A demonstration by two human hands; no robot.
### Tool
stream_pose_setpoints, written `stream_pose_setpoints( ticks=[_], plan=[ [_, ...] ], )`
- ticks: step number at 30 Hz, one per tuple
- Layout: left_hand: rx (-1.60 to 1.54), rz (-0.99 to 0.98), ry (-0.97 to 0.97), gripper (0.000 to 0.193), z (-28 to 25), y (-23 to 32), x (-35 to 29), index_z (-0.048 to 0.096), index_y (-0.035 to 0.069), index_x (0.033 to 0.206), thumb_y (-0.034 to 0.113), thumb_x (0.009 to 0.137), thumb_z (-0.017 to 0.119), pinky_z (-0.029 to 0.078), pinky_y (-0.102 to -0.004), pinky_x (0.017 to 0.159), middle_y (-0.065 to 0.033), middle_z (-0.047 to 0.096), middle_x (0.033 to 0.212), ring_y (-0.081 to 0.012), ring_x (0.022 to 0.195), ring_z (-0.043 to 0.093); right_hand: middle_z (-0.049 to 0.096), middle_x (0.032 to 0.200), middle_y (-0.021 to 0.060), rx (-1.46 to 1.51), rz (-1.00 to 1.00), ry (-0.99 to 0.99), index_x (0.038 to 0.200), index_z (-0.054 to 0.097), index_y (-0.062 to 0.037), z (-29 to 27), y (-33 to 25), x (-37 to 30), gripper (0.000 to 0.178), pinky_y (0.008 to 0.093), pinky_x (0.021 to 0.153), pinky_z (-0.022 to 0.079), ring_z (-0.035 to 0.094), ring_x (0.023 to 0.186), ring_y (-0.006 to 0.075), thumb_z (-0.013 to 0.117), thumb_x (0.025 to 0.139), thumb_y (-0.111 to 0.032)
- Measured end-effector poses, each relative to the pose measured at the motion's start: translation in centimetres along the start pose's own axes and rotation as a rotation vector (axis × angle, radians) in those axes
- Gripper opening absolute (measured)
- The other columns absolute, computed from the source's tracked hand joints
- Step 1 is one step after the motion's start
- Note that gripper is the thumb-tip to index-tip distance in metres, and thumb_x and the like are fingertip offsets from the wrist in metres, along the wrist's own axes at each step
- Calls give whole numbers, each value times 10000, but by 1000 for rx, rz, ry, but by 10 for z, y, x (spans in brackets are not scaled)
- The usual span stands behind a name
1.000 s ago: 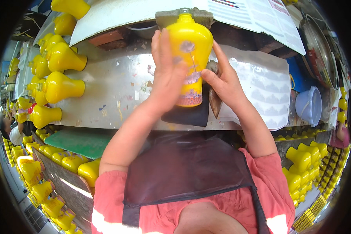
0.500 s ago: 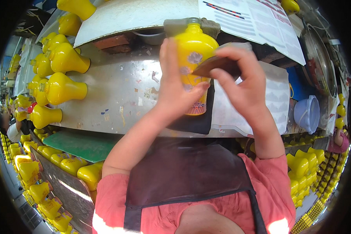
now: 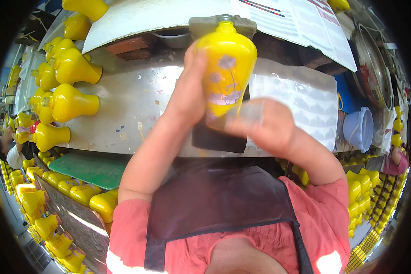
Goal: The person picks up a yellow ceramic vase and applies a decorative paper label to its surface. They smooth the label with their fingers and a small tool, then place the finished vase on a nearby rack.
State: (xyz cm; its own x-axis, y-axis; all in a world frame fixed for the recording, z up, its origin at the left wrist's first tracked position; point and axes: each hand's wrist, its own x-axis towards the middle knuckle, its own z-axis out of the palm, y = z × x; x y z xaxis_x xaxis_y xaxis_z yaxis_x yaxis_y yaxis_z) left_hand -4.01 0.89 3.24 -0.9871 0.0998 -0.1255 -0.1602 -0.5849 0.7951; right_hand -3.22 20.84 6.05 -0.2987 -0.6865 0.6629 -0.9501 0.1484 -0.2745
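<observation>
Nothing legible from my end, printed white sheet past the yellow bottle and to its right, its fine lines too small for me to read, reddish-marked yellow vessels well to that bottle's left, also unreadable to me

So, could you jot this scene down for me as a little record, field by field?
Bottle: yellow, grey-purple flowers, neck pointing away from the person
Left hand: against the bottle's left side
Right hand: blurred, by the bottle's base; anything held is unclear
Beneath base: black pad
Right side: patterned white sheet, light-blue bucket
Left side: more yellow bottles, green board
</observation>
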Motion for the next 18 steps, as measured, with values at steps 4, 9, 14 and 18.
stream_pose_setpoints(
  ticks=[4,9,14,18],
  plan=[
    [-166,-92,-3,613,-1,2,1,451,84,1492,552,1101,390,453,-437,1116,-93,578,1425,-258,1298,569,759,934,70,-253,396,325,1061,738,-97,-2,23,-6,340,316,655,559,721,792,248,787,765,63],
    [-224,-126,25,600,-2,2,2,502,78,1454,548,1106,371,460,-451,1108,-97,611,1392,-255,1278,588,748,971,113,31,127,203,1039,735,-91,15,-3,-18,290,353,695,592,725,816,291,775,768,4],
    [-213,-112,-6,612,2,6,1,481,73,1469,547,1113,330,407,-452,1156,-102,581,1431,-260,1333,543,743,1005,119,51,451,337,1043,715,-55,18,-6,-19,321,337,744,586,732,838,274,787,767,93],
    [-168,3,-44,678,4,20,-14,341,59,1571,559,1116,284,328,-449,1213,-121,475,1542,-274,1425,451,761,995,119,-160,335,411,1042,730,-67,19,1,-8,312,368,753,603,742,850,281,777,759,58]
  ],
)
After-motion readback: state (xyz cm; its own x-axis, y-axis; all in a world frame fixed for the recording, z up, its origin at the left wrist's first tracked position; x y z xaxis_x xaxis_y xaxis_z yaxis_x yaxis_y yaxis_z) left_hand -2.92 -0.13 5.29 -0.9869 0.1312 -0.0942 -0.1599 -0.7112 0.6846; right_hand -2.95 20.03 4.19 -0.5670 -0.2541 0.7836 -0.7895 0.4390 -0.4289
